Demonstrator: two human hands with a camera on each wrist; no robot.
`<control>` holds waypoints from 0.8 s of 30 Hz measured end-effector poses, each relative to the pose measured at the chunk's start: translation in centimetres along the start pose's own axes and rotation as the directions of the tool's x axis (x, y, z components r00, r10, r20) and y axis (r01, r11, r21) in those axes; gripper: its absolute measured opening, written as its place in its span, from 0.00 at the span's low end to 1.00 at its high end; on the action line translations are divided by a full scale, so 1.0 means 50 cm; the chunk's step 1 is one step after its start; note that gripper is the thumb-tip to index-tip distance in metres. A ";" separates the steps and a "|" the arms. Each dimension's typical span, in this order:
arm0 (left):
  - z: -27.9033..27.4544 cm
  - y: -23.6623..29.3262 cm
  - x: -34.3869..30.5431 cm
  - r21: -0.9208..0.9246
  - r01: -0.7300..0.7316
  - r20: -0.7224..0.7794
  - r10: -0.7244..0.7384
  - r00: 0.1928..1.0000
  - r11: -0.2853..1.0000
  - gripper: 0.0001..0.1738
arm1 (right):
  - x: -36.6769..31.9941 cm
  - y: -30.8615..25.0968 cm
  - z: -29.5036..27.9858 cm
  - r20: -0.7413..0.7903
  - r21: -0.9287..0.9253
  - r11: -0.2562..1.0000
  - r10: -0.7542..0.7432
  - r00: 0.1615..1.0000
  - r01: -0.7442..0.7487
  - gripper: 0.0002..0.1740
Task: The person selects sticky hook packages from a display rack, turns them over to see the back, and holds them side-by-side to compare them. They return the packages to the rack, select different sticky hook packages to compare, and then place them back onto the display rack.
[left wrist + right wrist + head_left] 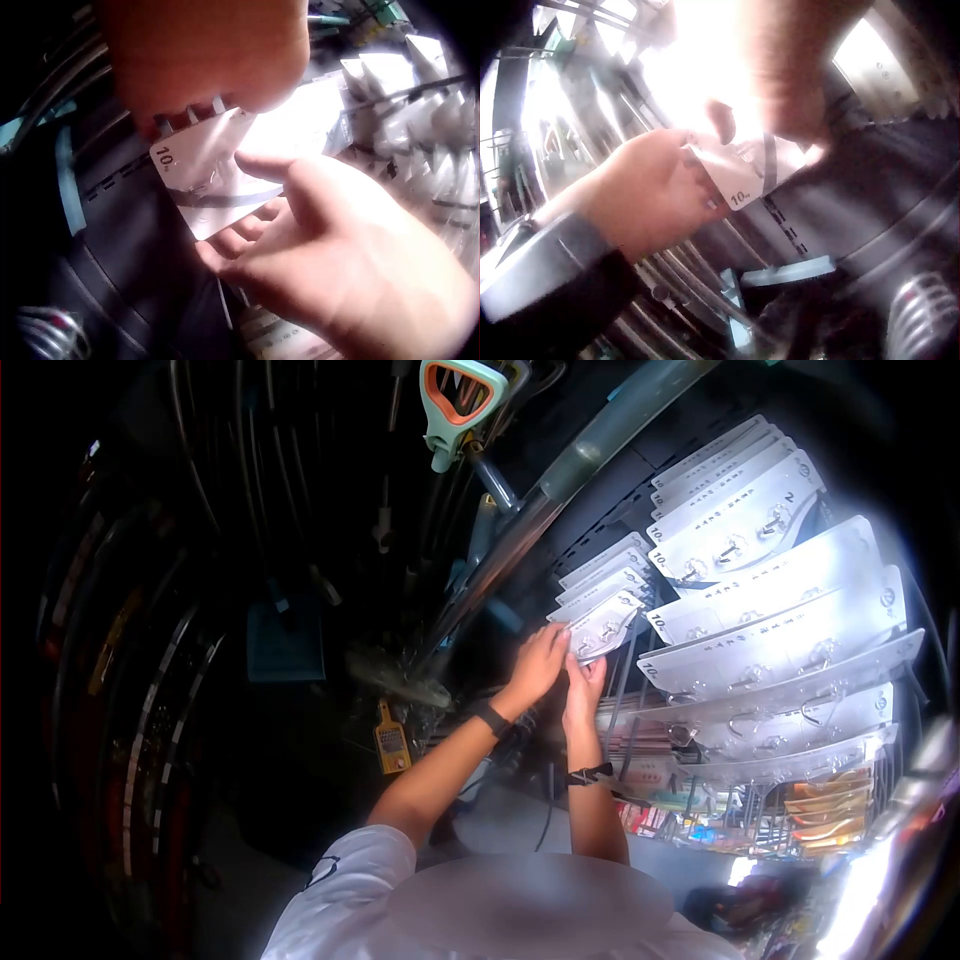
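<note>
Both hands are on a white hook card (598,628), a flat pack of clear plastic hooks. It is printed "10" in one corner and has a grey band across it. My left hand (538,668) grips its left edge, with fingers curled at the edge in the right wrist view. My right hand (582,698) pinches the card from below; in the left wrist view its thumb (262,166) lies over the front and its fingers are behind. In the head view the card overlaps the front of a row of similar cards (610,572).
Larger hook cards (760,625) hang in several rows at the right. Ahead is a dark pegboard wall, with a mop-like pole (600,445) crossing in front. A yellow grater (391,740) and a blue dustpan (285,645) hang at the left. Orange packs (828,807) sit lower right.
</note>
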State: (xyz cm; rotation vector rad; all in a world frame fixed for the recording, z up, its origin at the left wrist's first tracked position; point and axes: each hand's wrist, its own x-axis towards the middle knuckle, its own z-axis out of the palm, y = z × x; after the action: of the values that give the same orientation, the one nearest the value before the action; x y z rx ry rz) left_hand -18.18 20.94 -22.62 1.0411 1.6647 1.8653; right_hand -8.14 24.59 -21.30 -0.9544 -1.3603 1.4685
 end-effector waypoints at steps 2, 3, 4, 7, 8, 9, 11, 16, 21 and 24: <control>-0.009 0.011 -0.018 -0.134 0.033 0.004 -0.033 0.999 0.990 0.16 | -0.012 0.005 -0.002 0.000 -0.026 0.999 -0.027 1.000 0.027 0.26; -0.012 0.008 -0.022 -0.199 0.048 0.007 -0.048 0.999 0.979 0.15 | -0.019 0.009 -0.002 -0.003 -0.038 0.998 -0.041 0.999 0.041 0.25; -0.014 0.005 -0.024 -0.235 0.069 0.024 -0.065 0.998 0.969 0.15 | -0.027 0.013 -0.003 -0.005 -0.050 0.997 -0.055 0.998 0.054 0.24; -0.027 0.001 -0.035 -0.335 0.121 0.085 -0.098 0.992 0.934 0.14 | -0.050 0.025 -0.005 -0.026 -0.078 0.994 -0.084 0.996 0.082 0.24; -0.033 0.001 -0.039 -0.365 0.131 0.109 -0.097 0.989 0.922 0.14 | -0.059 0.026 -0.005 -0.033 -0.084 0.992 -0.103 0.994 0.100 0.24; -0.038 0.004 -0.042 -0.394 0.139 0.133 -0.094 0.987 0.908 0.14 | -0.068 0.026 -0.008 -0.035 -0.081 0.991 -0.106 0.994 0.103 0.24; -0.047 0.013 -0.050 -0.398 0.201 0.185 -0.136 0.973 0.895 0.15 | -0.084 0.025 -0.011 -0.041 -0.072 0.991 -0.116 0.992 0.113 0.24; -0.039 0.013 -0.078 -0.451 0.214 0.175 -0.149 0.973 0.867 0.17 | -0.122 0.041 -0.028 -0.093 -0.112 0.981 -0.167 0.982 0.156 0.26; -0.043 0.030 -0.096 -0.410 0.177 0.145 -0.128 0.981 0.895 0.16 | -0.146 0.044 -0.039 -0.145 -0.128 0.979 -0.177 0.974 0.159 0.27; -0.048 0.042 -0.098 -0.396 0.165 0.148 -0.115 0.982 0.903 0.16 | -0.152 0.044 -0.041 -0.160 -0.103 0.982 -0.174 0.972 0.159 0.28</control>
State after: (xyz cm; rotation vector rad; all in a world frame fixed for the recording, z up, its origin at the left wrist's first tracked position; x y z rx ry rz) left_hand -16.60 15.39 -21.81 0.8164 1.1751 1.9002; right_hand -4.13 18.01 -23.96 -0.9730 -1.3566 1.1822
